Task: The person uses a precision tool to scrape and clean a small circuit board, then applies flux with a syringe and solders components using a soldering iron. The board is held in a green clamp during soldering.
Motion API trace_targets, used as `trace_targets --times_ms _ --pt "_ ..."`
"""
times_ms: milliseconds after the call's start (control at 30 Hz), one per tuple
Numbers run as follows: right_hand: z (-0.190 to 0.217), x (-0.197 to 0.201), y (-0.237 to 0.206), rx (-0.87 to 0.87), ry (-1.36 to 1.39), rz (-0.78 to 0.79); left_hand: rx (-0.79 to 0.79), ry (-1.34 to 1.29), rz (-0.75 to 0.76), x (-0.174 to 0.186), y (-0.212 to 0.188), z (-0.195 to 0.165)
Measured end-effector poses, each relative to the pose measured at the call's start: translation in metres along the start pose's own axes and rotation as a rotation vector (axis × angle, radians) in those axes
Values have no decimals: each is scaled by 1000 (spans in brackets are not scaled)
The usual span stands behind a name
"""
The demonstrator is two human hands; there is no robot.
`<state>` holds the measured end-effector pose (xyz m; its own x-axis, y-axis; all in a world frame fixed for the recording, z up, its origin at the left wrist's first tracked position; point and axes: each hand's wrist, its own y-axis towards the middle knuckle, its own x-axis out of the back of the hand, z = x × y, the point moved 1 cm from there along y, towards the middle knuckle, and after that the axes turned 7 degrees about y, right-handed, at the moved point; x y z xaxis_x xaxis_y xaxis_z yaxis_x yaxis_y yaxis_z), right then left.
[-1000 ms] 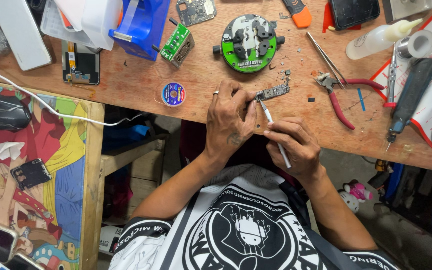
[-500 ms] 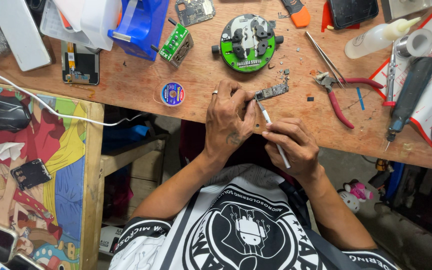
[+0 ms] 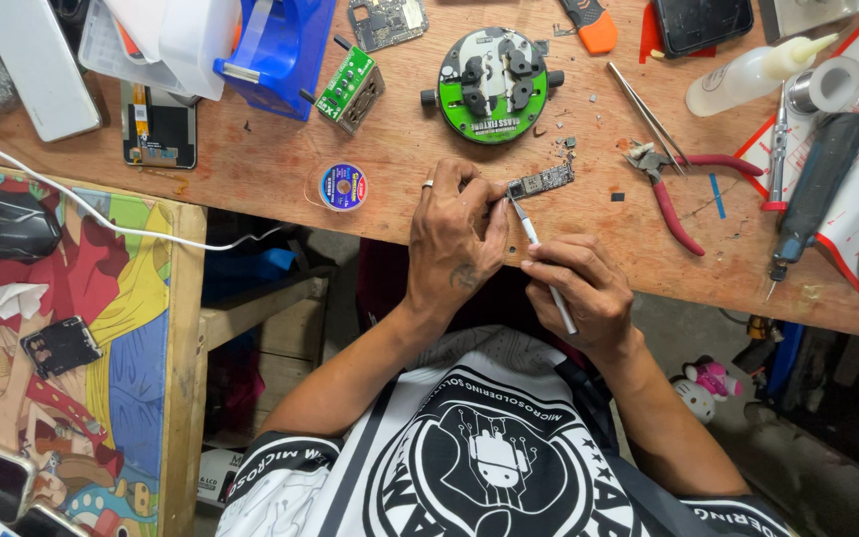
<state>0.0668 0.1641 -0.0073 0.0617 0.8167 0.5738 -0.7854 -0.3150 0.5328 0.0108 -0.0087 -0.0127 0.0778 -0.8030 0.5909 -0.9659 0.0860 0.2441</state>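
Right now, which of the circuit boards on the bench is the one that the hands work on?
The small narrow board at the bench edge: the left hand pinches it and the right hand puts a thin white tool to it. The green board and the dark board lie untouched.

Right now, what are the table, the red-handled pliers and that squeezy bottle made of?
The table looks like bare wood: orange-brown, matte, scuffed and stained. The pliers seem to have dull grey metal jaws, with red handles that look like plastic or rubber sleeves. The squeeze bottle looks like soft, cloudy see-through plastic with a pointed yellowish nozzle; what fills it cannot be told.
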Motion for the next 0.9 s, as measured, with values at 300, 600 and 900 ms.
trace_targets --times_ms 300,600,900 --pt "-1 -1 -1 19 -34 18 -7 9 8 -2 -1 1" --pt "0 -3 -3 12 -34 16 -17 10 19 -1 -1 1" --pt "-2 -3 -2 15 -99 9 -30 19 11 -1 -1 2"
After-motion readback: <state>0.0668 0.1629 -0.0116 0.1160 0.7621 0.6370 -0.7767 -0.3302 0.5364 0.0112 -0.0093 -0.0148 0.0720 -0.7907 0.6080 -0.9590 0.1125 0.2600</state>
